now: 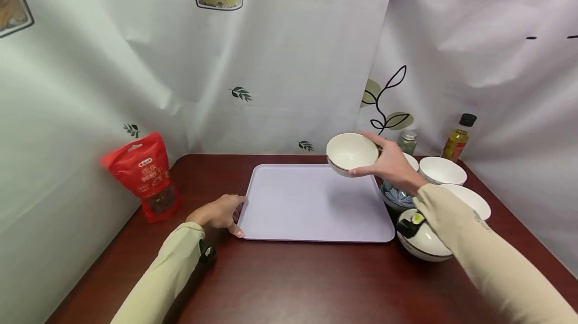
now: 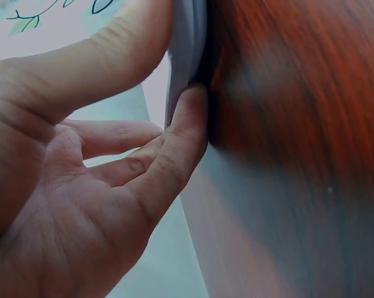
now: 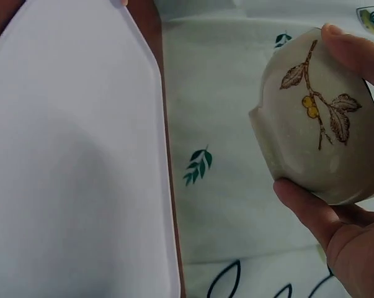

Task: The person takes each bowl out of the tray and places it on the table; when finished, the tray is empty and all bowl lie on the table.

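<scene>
My right hand [image 1: 392,164] grips a white bowl [image 1: 351,152] by its side, thumb and fingers spread round it, above the far right part of the pale lilac tray [image 1: 302,206]. In the right wrist view the bowl's outside [image 3: 323,118] shows a brown leafy twig with yellow berries. The inside of the bowl looks bare. My left hand [image 1: 220,212] is at the tray's left edge near its front corner. In the left wrist view the thumb and fingertips [image 2: 191,105] hold the tray's rim [image 2: 187,37].
To the right stand several bowls: a white one in front [image 1: 424,244], a blue-patterned one [image 1: 397,197] and others behind my forearm. A shaker jar [image 1: 408,142] and an oil bottle [image 1: 457,141] stand behind them. A red bag [image 1: 146,173] leans at the left by the cloth wall.
</scene>
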The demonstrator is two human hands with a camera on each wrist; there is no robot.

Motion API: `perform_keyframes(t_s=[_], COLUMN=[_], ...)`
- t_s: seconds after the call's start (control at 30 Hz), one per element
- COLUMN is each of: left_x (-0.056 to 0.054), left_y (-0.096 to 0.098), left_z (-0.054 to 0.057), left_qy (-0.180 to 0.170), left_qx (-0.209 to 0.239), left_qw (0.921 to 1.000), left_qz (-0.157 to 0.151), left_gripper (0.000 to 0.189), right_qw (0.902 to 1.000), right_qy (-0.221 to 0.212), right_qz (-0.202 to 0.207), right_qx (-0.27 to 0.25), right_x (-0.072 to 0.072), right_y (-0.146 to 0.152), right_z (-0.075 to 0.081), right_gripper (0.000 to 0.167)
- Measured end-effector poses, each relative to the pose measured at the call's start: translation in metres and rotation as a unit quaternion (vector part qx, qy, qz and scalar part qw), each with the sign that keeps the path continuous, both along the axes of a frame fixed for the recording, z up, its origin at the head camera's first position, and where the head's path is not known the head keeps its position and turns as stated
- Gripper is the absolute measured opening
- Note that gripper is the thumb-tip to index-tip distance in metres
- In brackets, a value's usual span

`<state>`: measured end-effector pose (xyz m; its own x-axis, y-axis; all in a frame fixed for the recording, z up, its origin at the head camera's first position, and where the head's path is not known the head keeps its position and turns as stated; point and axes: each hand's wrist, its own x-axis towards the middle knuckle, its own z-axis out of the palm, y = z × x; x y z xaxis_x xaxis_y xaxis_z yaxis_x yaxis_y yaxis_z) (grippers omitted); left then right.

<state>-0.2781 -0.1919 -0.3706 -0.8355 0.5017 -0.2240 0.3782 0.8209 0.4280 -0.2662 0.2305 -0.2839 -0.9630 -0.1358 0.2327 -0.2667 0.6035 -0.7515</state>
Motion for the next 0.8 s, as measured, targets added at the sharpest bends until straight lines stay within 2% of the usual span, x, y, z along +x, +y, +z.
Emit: perform_keyframes(t_s=[0.17, 0.5, 0.63, 0.8], left_x=[-0.002, -0.001, -0.001, -0.002], left_y=[-0.003, -0.002, -0.002, -0.002], left_z=[0.0, 0.0, 0.0, -0.002], left_qy=[0.008, -0.014, -0.015, -0.017], left_qx=[0.002, 0.021, 0.022, 0.018], left_qw=[1.0, 0.9997, 0.9996, 0.9997], left_qz=[-0.004, 0.004, 0.001, 0.001], left_gripper=[0.107, 0.107, 0.105, 0.104], right_qw=[0.9999, 0.9982, 0.9985, 0.9976], right_qy=[-0.005, 0.005, 0.025, 0.023], right_qz=[-0.005, -0.01, -0.014, -0.035], right_qx=[0.009, 0.059, 0.048, 0.054], right_x=[0.02, 0.06, 0.074, 0.094], right_y=[0.024, 0.077, 0.1, 0.131], right_z=[-0.002, -0.007, -0.017, -0.032], right_gripper=[0.105, 0.1, 0.097, 0.1])
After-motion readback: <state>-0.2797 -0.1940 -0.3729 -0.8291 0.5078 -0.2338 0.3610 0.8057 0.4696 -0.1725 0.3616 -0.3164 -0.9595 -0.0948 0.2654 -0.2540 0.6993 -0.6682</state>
